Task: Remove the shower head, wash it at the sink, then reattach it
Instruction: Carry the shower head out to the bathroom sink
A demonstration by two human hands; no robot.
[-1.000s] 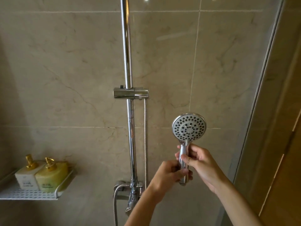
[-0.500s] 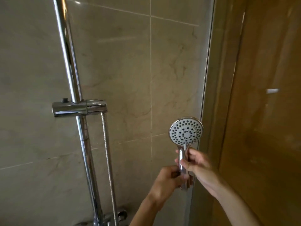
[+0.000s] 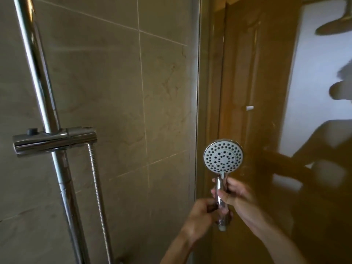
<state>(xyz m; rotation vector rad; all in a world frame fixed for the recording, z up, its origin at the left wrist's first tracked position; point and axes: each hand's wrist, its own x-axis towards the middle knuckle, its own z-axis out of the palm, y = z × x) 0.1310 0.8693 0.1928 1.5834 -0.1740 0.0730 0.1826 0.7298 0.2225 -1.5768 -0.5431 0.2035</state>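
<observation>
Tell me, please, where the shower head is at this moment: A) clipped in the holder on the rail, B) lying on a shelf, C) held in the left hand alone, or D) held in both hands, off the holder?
D: the shower head is upright, with the right hand and left hand both on its handle, well to the right of the holder.
</observation>
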